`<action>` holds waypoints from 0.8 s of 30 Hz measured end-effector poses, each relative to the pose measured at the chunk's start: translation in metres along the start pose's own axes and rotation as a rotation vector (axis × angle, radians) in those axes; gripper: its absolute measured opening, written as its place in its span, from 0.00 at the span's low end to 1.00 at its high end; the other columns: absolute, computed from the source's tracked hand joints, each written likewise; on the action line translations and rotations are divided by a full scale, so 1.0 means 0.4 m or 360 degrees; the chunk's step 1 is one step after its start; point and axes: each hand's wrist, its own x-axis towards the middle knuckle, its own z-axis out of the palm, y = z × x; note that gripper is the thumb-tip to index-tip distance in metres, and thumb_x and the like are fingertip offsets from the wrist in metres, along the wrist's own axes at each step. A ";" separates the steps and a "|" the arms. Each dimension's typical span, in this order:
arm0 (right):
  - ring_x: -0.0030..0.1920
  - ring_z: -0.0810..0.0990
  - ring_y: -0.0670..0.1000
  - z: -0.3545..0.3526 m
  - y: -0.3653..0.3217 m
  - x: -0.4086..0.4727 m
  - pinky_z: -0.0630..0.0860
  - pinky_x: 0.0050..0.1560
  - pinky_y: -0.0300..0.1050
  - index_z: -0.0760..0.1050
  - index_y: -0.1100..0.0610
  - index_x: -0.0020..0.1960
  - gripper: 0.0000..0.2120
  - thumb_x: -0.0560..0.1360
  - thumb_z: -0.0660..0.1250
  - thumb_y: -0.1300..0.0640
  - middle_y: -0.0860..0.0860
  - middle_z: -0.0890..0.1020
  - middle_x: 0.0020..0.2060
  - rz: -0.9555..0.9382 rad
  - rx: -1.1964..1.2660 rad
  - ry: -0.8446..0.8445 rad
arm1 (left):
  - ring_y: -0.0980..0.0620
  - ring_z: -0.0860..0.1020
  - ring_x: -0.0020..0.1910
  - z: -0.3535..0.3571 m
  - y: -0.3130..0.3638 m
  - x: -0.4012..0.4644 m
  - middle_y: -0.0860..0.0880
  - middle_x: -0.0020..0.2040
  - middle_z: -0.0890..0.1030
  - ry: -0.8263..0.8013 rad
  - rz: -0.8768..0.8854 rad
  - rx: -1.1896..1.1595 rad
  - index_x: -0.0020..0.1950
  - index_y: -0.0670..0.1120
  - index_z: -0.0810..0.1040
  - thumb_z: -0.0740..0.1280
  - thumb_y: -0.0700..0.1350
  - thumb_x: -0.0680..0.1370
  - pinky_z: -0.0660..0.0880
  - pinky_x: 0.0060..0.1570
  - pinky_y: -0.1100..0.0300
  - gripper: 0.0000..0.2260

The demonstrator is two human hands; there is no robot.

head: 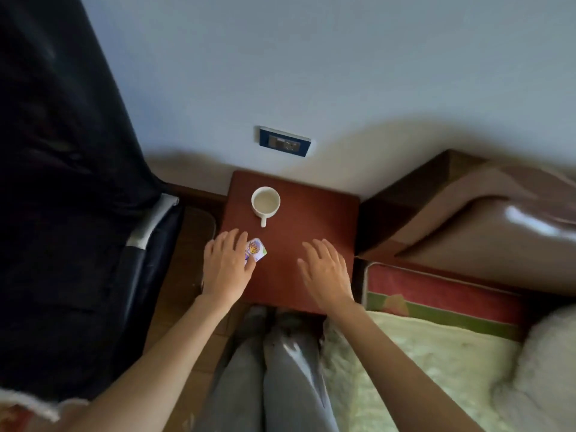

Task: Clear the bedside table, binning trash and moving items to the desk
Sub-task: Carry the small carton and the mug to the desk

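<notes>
Bedside table point(314, 219) | left hand point(226, 266) seemingly pinching wrapper point(257, 249) | right hand point(327, 269) flat, released

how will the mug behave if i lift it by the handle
The mug looks ceramic, so probably rigid and breakable if dropped. It stands upright on a flat base, so unlikely to roll. A pale inside may mean liquid, so it might spill if tilted.

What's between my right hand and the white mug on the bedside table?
Nothing visible. Bare table top separates the right hand from the mug; the wrapper lies off that path, under the left hand.
</notes>
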 end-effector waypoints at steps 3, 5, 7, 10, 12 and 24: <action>0.73 0.63 0.59 0.046 0.003 0.080 0.61 0.71 0.53 0.69 0.58 0.69 0.20 0.80 0.59 0.52 0.58 0.71 0.69 -0.0097 0.0007 -0.0094 | 0.40 0.76 0.60 0.055 -0.025 0.052 0.39 0.61 0.78 0.0045 -0.0095 -0.0012 0.62 0.39 0.75 0.72 0.46 0.71 0.74 0.56 0.44 0.22; 0.73 0.63 0.59 0.079 0.004 0.128 0.60 0.71 0.53 0.69 0.58 0.69 0.20 0.80 0.59 0.52 0.58 0.71 0.69 -0.0131 0.0037 -0.0091 | 0.40 0.76 0.60 0.101 -0.039 0.081 0.39 0.60 0.78 0.0067 -0.0166 -0.0023 0.62 0.39 0.75 0.72 0.46 0.71 0.74 0.56 0.44 0.22; 0.73 0.62 0.58 0.118 0.004 0.175 0.59 0.72 0.51 0.68 0.58 0.70 0.20 0.80 0.58 0.53 0.57 0.71 0.69 -0.0143 0.0082 -0.0103 | 0.39 0.76 0.60 0.157 -0.051 0.105 0.39 0.60 0.78 0.0074 -0.0218 -0.0035 0.62 0.39 0.75 0.73 0.47 0.71 0.74 0.56 0.45 0.23; 0.72 0.64 0.58 0.185 0.011 0.230 0.60 0.71 0.52 0.69 0.59 0.69 0.20 0.80 0.59 0.54 0.57 0.72 0.68 -0.0144 0.0152 -0.0077 | 0.40 0.75 0.60 0.254 -0.065 0.125 0.40 0.61 0.77 0.0055 -0.0268 -0.0063 0.64 0.40 0.74 0.72 0.50 0.72 0.74 0.57 0.45 0.24; 0.70 0.67 0.59 0.230 0.017 0.253 0.66 0.69 0.55 0.71 0.60 0.67 0.19 0.79 0.61 0.55 0.58 0.74 0.66 -0.0171 0.0193 -0.0017 | 0.41 0.75 0.61 0.316 -0.071 0.127 0.41 0.62 0.77 0.0043 -0.0299 -0.0076 0.65 0.41 0.73 0.71 0.51 0.72 0.74 0.57 0.46 0.25; 0.66 0.72 0.59 0.371 0.081 0.248 0.71 0.65 0.56 0.73 0.61 0.65 0.18 0.77 0.61 0.56 0.58 0.76 0.62 -0.0250 0.0333 0.0054 | 0.40 0.75 0.56 0.490 -0.067 0.106 0.41 0.58 0.77 0.0092 -0.0538 -0.0276 0.67 0.42 0.71 0.77 0.49 0.67 0.74 0.51 0.46 0.31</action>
